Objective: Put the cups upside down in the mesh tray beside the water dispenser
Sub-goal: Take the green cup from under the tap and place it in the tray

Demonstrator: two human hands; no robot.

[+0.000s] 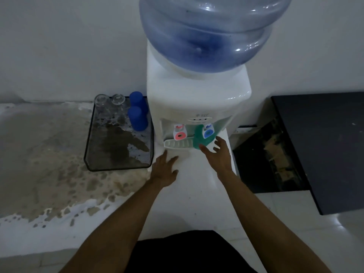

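A translucent green cup (198, 137) stands on the drip tray (177, 143) under the blue tap of the white water dispenser (197, 99). My right hand (219, 154) is right at the cup with its fingers spread, thumb against the cup's lower side, not closed around it. My left hand (165, 168) lies flat and open on the white top in front of the dispenser. To the left, the black mesh tray (88, 150) holds two clear glasses (100, 101) (117, 99) and two blue cups (136, 99) (136, 120), all upside down along its far end.
A large blue water bottle (206, 32) sits on top of the dispenser. The tray rests on a stained stone counter (49, 154) against the wall. A black table (325, 144) stands to the right, across a dark gap.
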